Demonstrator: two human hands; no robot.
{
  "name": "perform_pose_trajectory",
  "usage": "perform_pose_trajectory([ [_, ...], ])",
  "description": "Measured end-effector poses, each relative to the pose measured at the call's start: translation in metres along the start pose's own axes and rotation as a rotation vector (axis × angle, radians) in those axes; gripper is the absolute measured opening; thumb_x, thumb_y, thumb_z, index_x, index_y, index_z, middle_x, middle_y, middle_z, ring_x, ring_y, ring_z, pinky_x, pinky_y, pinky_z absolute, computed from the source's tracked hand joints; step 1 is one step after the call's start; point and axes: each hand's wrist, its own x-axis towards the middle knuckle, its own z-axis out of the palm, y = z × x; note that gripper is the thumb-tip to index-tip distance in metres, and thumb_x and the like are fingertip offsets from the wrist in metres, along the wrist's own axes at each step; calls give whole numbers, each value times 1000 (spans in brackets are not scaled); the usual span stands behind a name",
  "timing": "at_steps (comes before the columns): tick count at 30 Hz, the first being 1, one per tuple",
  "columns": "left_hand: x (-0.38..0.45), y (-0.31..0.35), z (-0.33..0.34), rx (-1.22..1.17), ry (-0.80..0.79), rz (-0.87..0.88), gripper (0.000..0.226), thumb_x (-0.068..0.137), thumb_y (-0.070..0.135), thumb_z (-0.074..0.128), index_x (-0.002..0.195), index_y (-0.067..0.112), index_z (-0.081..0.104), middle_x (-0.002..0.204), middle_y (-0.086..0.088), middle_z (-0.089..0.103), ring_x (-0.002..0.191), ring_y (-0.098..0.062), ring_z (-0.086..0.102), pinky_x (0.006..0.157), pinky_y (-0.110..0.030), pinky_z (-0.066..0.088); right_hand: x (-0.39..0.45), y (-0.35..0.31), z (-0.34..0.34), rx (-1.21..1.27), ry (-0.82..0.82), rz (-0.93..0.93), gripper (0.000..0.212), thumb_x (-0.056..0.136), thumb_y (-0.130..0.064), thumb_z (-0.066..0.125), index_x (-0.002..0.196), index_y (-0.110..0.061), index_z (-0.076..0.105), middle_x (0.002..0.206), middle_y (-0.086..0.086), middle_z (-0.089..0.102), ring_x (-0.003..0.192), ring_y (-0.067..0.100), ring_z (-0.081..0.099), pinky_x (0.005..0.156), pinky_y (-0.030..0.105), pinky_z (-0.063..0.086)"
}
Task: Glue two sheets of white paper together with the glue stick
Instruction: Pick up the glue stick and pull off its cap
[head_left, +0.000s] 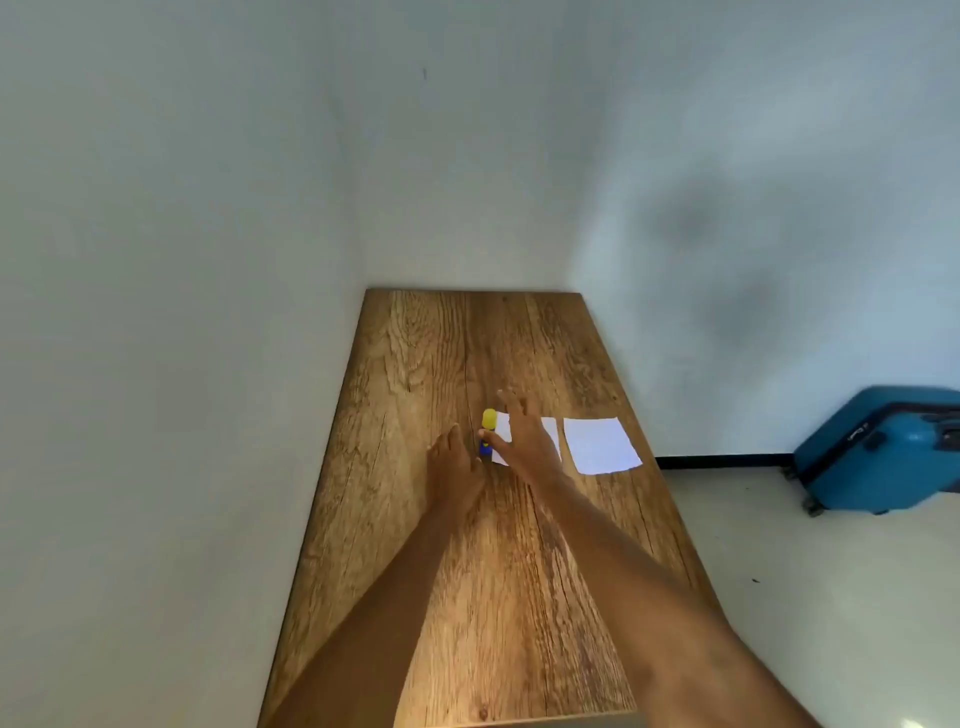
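Both forearms reach away from me across the wooden counter (519, 597), which stands against a pale wall. At their far end, my left hand (453, 470) lies with fingers straight and together, holding nothing, just left of the glue stick (487, 434). My right hand (527, 441) spreads wide above the nearer sheet of white paper (551, 435), thumb reaching toward the glue stick; I cannot tell from this blurred view whether the thumb touches it. The stick stands upright at that sheet's left edge, blue body below, yellow cap on top. A second sheet of white paper (600, 445) lies flat just to the right, a narrow strip of wood between the two. On the floor at far right sits a blue suitcase (878, 452).

I judge this the opening step: reaching for the glue stick, nothing glued yet. Next I would need to grip the body with one hand and pull the cap off with the other.
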Motion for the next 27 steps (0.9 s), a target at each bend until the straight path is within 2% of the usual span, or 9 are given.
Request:
perform_pose_trajectory([
  [3, 7, 0, -2, -157, 57, -11, 34, 90, 7, 49, 123, -1, 47, 125, -17, 55, 116, -31, 50, 100, -40, 41, 15, -8, -2, -96, -76, -59, 32, 89, -28, 58, 110, -5, 57, 116, 14, 62, 102, 29, 60, 87, 35, 48],
  [5, 9, 4, -5, -296, 73, 12, 26, 89, 8, 53, 115, 2, 54, 112, -14, 61, 104, -26, 56, 88, -36, 48, 22, -12, -4, -90, -125, -112, 18, 85, -22, 61, 91, -5, 58, 91, 12, 64, 83, 26, 59, 72, 38, 49],
  [10, 9, -1, -11, -547, 252, -78, 8, 88, 14, 60, 90, 7, 65, 78, -2, 65, 72, -15, 60, 60, -19, 47, 27, -28, -14, -19, -210, -195, 21, 82, -31, 64, 79, -14, 54, 73, 2, 56, 67, 16, 51, 61, 30, 39],
  [12, 8, -7, -15, -569, 241, -69, 14, 85, 14, 64, 97, 8, 66, 82, 3, 66, 74, -10, 61, 64, -13, 46, 28, -36, -17, -10, -248, -223, 21, 83, -34, 64, 76, -14, 57, 68, -4, 56, 62, 10, 51, 58, 24, 37],
  [15, 7, -15, -25, -574, 177, -40, 21, 84, 12, 65, 105, 7, 65, 88, -3, 68, 77, -11, 62, 70, -21, 52, 33, -51, -23, -48, -300, -273, 31, 83, -32, 65, 59, -24, 46, 59, -10, 48, 53, 2, 44, 52, 18, 32],
  [19, 7, -29, -42, -534, 90, 12, 19, 86, 7, 61, 103, 1, 63, 95, -17, 69, 83, -19, 61, 74, -28, 50, 41, -66, -25, -122, -467, -300, 35, 83, -29, 65, 58, -23, 43, 59, -5, 54, 47, 11, 58, 44, 17, 44],
  [22, 7, -38, -57, -441, -37, 54, 22, 88, 4, 58, 108, -4, 61, 102, -23, 67, 86, -20, 58, 73, -19, 45, 44, -68, -21, -67, -541, -300, 24, 83, -24, 67, 66, -19, 50, 66, 1, 58, 52, 12, 63, 49, 21, 53],
  [25, 6, -53, -72, -334, -161, 50, 27, 90, 3, 55, 115, -6, 57, 111, -25, 63, 93, -24, 55, 84, -26, 42, 46, -67, -21, 24, -587, -274, 11, 83, -19, 67, 84, -13, 59, 75, 6, 63, 57, 7, 65, 54, 15, 55],
  [27, 3, -66, -79, -305, -135, 9, 26, 90, 6, 54, 114, -5, 57, 110, -23, 63, 94, -23, 55, 85, -27, 41, 48, -66, -26, 97, -544, -248, 11, 81, -17, 68, 85, -15, 58, 82, 9, 64, 64, 11, 65, 60, 18, 55],
])
